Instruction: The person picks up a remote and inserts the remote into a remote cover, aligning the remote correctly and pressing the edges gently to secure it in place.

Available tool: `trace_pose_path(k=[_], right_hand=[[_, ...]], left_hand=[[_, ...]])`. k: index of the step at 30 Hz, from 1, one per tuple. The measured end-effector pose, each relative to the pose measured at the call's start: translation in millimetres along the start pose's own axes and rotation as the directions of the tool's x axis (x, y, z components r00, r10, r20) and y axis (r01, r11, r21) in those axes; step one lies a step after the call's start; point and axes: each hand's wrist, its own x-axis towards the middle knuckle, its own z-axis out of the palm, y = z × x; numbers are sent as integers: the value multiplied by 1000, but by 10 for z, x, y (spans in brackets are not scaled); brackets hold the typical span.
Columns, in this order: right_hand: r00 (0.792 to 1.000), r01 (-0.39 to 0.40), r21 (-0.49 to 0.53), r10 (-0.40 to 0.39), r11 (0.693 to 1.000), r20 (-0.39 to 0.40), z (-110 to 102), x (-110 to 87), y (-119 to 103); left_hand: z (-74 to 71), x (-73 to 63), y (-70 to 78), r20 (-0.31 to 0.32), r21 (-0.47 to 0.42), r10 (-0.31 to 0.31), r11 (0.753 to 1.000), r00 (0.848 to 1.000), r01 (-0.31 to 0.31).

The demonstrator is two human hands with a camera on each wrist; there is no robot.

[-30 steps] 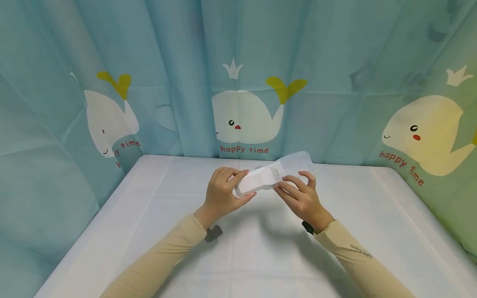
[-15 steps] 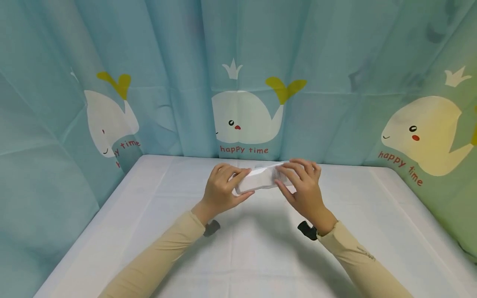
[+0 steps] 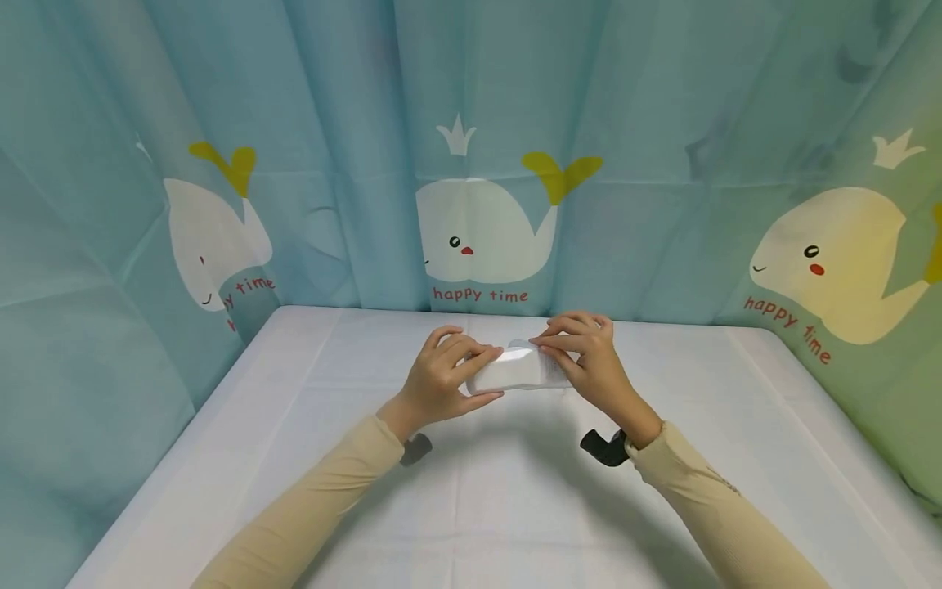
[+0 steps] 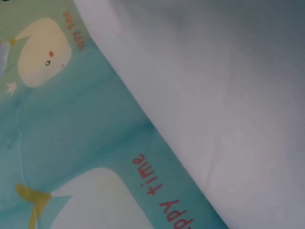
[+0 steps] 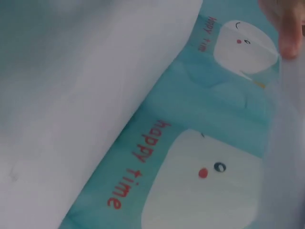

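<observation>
In the head view, a white, rounded oblong item (image 3: 508, 375) in a clear plastic bag is held above the table. My left hand (image 3: 440, 378) grips its left end, thumb on the near side and fingers along the top. At the upper right edge, my right hand (image 3: 592, 353) pinches the bag's film (image 3: 521, 344), which bulges up slightly between the hands. The item's right end is partly hidden behind the right fingers. A hazy strip of film (image 5: 286, 143) runs down the right wrist view, below a finger (image 5: 289, 40). Neither hand shows in the left wrist view.
A white-covered table (image 3: 353, 491) lies below both hands. Behind it hangs a blue-green curtain (image 3: 648, 245) printed with whales. Dark wrist mounts (image 3: 605, 448) stick out inward from beneath the wrists.
The bag's loose end, which stuck out to the upper right, is now folded in against the item. My right hand moved from under that end to pinching the top edge; the item tilts less.
</observation>
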Motion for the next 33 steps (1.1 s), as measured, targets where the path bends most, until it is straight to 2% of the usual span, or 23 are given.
trace_pose_path(k=[3, 5, 9, 13, 15, 17, 20, 21, 23, 24, 25, 27, 29, 31, 33], right_hand=[[1000, 29, 13, -28, 1000, -12, 24, 35, -32], [999, 50, -16, -50, 999, -17, 30, 60, -59], [993, 74, -132, -85, 988, -81, 30, 56, -104], [962, 43, -202, -95, 978, -256, 48, -45, -125], [947, 11, -235, -86, 972, -310, 67, -96, -112], [952, -23, -293, -69, 956, -297, 87, -130, -90], [978, -53, -338, -19, 940, -207, 103, -144, -72], [984, -77, -310, 22, 948, -178, 101, -140, -75], [981, -162, -177, 139, 971, -135, 88, -123, -99], [970, -223, -86, 212, 971, -116, 80, -109, -113], [954, -287, 4, 286, 958, -96, 71, -93, -127], [906, -404, 172, 419, 898, -59, 61, -59, -149], [859, -479, 305, 512, 823, -32, 65, -25, -170], [820, -516, 409, 572, 753, -19, 73, 3, -188], [795, -520, 483, 606, 705, -28, 95, 19, -204]], left_hand=[[17, 21, -3, -1, -17, -6, 1000, 1000, 6], [24, 38, 0, -3, -6, -23, 1000, 1000, 23], [27, 75, 10, -34, 49, -111, 992, 993, 112], [22, 118, 8, -100, 84, -227, 968, 969, 236], [17, 136, 1, -132, 81, -274, 955, 953, 286], [18, 147, -3, -146, 77, -305, 945, 941, 318], [32, 154, 8, -148, 77, -321, 939, 935, 335], [37, 155, 16, -148, 76, -323, 939, 935, 336], [46, 159, 36, -155, 72, -324, 938, 933, 338], [50, 162, 45, -161, 70, -323, 939, 933, 337], [52, 166, 54, -169, 66, -322, 939, 932, 336], [59, 176, 67, -187, 57, -321, 940, 929, 336], [65, 186, 76, -201, 55, -318, 941, 926, 335], [73, 196, 82, -214, 56, -316, 941, 924, 335], [83, 203, 86, -223, 62, -315, 940, 922, 336]])
